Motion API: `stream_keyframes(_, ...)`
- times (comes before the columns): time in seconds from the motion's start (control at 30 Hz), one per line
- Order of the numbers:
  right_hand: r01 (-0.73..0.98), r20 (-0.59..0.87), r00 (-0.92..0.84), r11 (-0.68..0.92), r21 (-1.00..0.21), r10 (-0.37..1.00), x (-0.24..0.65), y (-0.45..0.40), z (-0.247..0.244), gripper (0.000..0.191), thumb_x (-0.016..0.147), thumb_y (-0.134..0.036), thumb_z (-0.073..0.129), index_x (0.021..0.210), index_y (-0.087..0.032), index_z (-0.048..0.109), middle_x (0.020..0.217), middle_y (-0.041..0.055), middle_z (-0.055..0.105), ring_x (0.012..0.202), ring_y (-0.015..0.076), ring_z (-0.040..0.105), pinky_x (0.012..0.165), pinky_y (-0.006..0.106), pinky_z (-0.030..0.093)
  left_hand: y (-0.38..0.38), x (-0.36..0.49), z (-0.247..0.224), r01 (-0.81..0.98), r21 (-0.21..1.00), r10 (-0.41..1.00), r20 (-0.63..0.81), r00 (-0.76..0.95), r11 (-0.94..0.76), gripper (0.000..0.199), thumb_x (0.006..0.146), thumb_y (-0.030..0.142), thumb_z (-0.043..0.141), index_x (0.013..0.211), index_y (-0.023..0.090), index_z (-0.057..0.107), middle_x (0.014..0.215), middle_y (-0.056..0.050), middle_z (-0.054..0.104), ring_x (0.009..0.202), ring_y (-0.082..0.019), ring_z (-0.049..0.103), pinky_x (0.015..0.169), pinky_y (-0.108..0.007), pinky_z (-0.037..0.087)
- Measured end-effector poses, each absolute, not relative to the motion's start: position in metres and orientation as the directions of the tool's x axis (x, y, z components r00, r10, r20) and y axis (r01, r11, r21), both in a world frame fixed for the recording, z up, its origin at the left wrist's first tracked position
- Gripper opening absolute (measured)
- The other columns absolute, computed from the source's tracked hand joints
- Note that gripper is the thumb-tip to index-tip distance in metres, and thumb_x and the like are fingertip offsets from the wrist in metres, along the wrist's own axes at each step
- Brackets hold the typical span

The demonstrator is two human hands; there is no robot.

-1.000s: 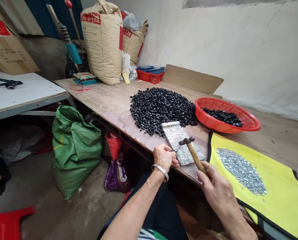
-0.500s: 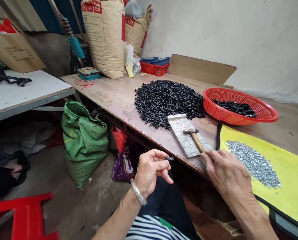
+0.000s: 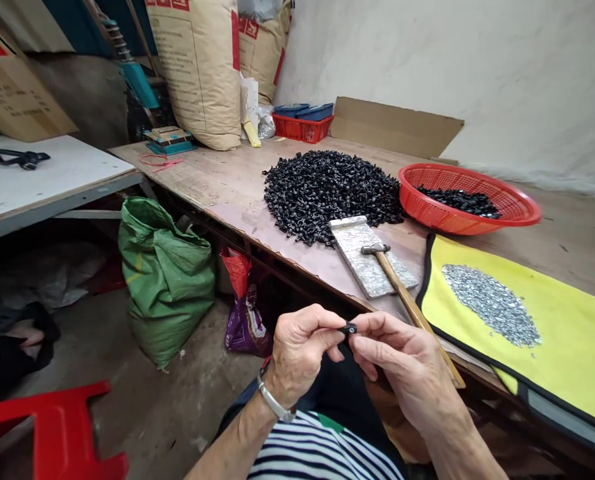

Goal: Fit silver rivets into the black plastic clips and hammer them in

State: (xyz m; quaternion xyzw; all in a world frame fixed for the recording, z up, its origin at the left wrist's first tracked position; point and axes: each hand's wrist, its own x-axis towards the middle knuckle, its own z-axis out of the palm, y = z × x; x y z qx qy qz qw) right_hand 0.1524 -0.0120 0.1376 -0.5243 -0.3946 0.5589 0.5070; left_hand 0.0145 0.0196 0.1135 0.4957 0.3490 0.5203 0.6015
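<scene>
The left hand (image 3: 300,355) and right hand (image 3: 402,353) pinched one black part (image 3: 350,328) before the table (image 3: 227,167), hammer (image 3: 402,291) lying across the slab (image 3: 364,272). The basket (image 3: 440,215) held some parts (image 3: 460,201), seemingly done; a bigger pile (image 3: 330,193) seemed left.

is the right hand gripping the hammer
No, the hammer lies with its head on the grey slab, while the right hand and left hand meet at a small black part.
</scene>
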Motion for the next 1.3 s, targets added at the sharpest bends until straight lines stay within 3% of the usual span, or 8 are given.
stream_keyframes(0.2,-0.101,-0.163,0.078,-0.154,-0.983,0.984,0.151,-0.014,0.141,0.02,0.064,-0.028,0.073,0.075,-0.014,0.065,0.056,0.0,0.058,0.046,0.0079,0.044,0.041,0.021,0.035,0.016,0.011,0.102,-0.217,0.922,0.908,0.365,0.205,-0.321,0.026,0.077,0.006,0.058,0.08,0.027,0.074,0.078,-0.001,0.064,0.056,-0.011,0.06,0.052,-0.024,0.05)
stream_keyframes(0.53,0.083,-0.112,0.054,-0.116,-0.99,0.992,0.154,-0.017,0.14,0.02,0.067,-0.031,0.071,0.077,-0.016,0.063,0.065,0.0009,0.063,0.052,0.009,0.049,0.044,0.02,0.037,0.017,0.012,0.104,-0.178,0.911,0.895,0.402,0.192,-0.371,0.026,0.076,0.005,0.058,0.077,0.025,0.074,0.075,-0.002,0.063,0.056,-0.01,0.058,0.053,-0.023,0.049)
stream_keyframes(0.7,0.194,-0.046,0.095,-0.064,-0.979,0.994,0.152,-0.016,0.139,0.014,0.076,-0.031,0.06,0.074,-0.017,0.061,0.057,-0.0029,0.055,0.05,0.0079,0.045,0.045,0.02,0.035,0.014,0.018,0.103,-0.229,0.968,0.961,0.158,0.226,-0.105,0.008,0.073,0.013,0.063,0.071,0.018,0.069,0.059,0.0,0.059,0.046,-0.011,0.057,0.046,-0.023,0.046)
stream_keyframes(0.8,0.197,-0.172,0.089,-0.186,-0.963,0.981,0.154,-0.015,0.134,0.014,0.075,-0.026,0.056,0.065,-0.017,0.056,0.05,-0.0045,0.049,0.045,0.0068,0.042,0.042,0.019,0.033,0.014,0.023,0.096,-0.244,0.959,0.95,-0.066,0.304,0.144,0.001,0.069,0.016,0.065,0.069,0.015,0.064,0.048,0.002,0.056,0.039,-0.012,0.056,0.041,-0.022,0.043)
stream_keyframes(0.9,0.155,-0.355,0.045,-0.357,-0.921,0.934,0.166,-0.009,0.132,0.013,0.072,-0.025,0.051,0.061,-0.017,0.051,0.041,-0.0059,0.046,0.034,0.005,0.034,0.034,0.018,0.023,0.016,0.028,0.086,-0.3,0.922,0.925,-0.129,0.358,0.245,0.012,0.067,0.019,0.066,0.077,0.014,0.063,0.052,0.002,0.059,0.036,-0.012,0.054,0.038,-0.022,0.043)
stream_keyframes(1.0,0.235,-0.415,0.021,-0.408,-0.882,0.91,0.197,0.009,0.144,0.011,0.065,-0.025,0.05,0.059,-0.017,0.054,0.038,-0.0059,0.045,0.03,0.005,0.031,0.03,0.018,0.021,0.021,0.03,0.078,-0.347,0.902,0.928,-0.131,0.35,0.258,0.026,0.067,0.022,0.066,0.091,0.015,0.062,0.055,0.003,0.059,0.035,-0.011,0.052,0.038,-0.024,0.045)
stream_keyframes(1.1,0.344,-0.345,0.128,-0.368,-0.864,0.93,0.246,0.045,0.171,0.008,0.055,-0.022,0.056,0.054,-0.015,0.057,0.04,-0.004,0.048,0.031,0.0052,0.037,0.031,0.018,0.023,0.026,0.031,0.076,-0.297,0.914,0.928,-0.174,0.33,0.277,0.021,0.066,0.023,0.067,0.084,0.014,0.062,0.055,0.003,0.059,0.036,-0.01,0.052,0.039,-0.023,0.044)
stream_keyframes(1.3,0.394,-0.122,0.433,-0.31,-0.865,0.893,0.331,0.124,0.223,0.017,0.058,-0.021,0.06,0.044,-0.017,0.051,0.04,-0.0003,0.049,0.034,0.0048,0.038,0.035,0.02,0.021,0.029,0.032,0.073,-0.189,0.928,0.913,-0.252,0.321,0.322,0.014,0.062,0.023,0.066,0.069,0.013,0.06,0.052,0.002,0.058,0.034,-0.011,0.052,0.038,-0.022,0.042)
